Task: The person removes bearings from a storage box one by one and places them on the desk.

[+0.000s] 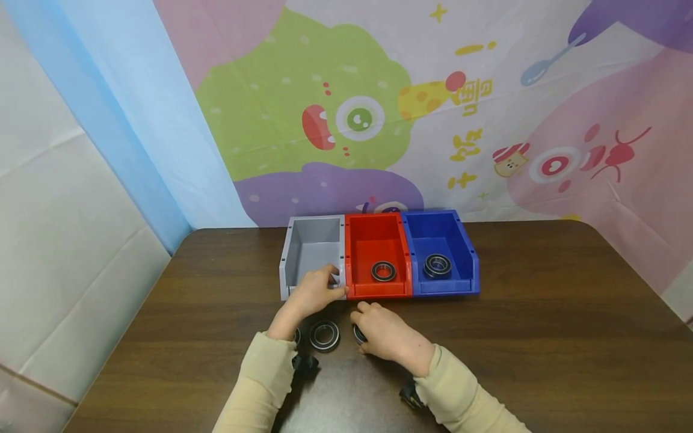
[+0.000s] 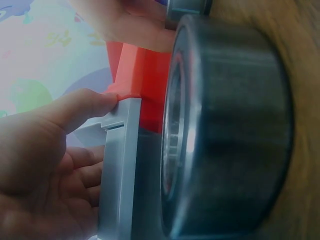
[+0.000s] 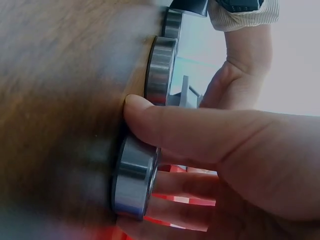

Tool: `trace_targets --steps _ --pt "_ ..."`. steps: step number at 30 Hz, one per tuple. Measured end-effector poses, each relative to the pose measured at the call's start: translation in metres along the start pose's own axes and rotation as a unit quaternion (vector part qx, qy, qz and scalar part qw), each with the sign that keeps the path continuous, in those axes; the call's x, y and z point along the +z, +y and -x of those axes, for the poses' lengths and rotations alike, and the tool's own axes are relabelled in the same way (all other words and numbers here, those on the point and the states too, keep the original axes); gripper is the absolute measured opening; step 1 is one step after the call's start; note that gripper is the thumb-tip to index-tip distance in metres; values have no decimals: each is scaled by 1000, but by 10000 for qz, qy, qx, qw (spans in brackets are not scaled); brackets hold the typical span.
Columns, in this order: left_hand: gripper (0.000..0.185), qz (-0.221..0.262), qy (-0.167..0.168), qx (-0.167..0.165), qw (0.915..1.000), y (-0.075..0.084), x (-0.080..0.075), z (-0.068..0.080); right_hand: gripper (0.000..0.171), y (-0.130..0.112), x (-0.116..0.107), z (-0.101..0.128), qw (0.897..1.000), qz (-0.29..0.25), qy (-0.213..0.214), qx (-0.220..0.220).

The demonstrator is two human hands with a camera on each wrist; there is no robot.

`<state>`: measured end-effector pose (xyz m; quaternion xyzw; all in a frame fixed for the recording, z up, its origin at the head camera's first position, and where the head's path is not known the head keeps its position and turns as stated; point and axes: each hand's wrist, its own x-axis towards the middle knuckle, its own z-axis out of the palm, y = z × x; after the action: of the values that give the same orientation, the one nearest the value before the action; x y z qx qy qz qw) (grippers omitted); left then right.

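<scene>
My left hand (image 1: 316, 290) is at the front right corner of the grey bin (image 1: 287, 255). Its thumb touches the corner beside the red bin (image 1: 377, 291), while the other fingers reach behind the grey wall (image 2: 117, 175), gripping the bin there. On the table, my right hand (image 1: 387, 331) holds a ball bearing (image 3: 134, 177) between thumb and fingers; the hand covers most of it in the head view. Between the hands lies a second bearing (image 1: 325, 335), flat on the wood. A third bearing (image 1: 297, 335) is partly hidden by the left wrist.
The three bins stand side by side near the back of the brown table (image 1: 541, 325). One bearing (image 1: 383, 271) lies in the red bin. Bearings (image 1: 437, 266) also sit in the blue bin (image 1: 468, 258). Behind the table hangs a cartoon-printed cloth (image 1: 325, 72).
</scene>
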<state>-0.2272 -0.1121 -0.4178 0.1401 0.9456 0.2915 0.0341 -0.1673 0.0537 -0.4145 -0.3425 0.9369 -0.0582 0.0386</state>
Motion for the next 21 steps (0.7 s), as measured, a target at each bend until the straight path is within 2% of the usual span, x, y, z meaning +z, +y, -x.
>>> trace_targets --steps 21 --pt "38 36 -25 -71 10000 2 -1 2 42 -4 5 -2 9996 101 236 97"
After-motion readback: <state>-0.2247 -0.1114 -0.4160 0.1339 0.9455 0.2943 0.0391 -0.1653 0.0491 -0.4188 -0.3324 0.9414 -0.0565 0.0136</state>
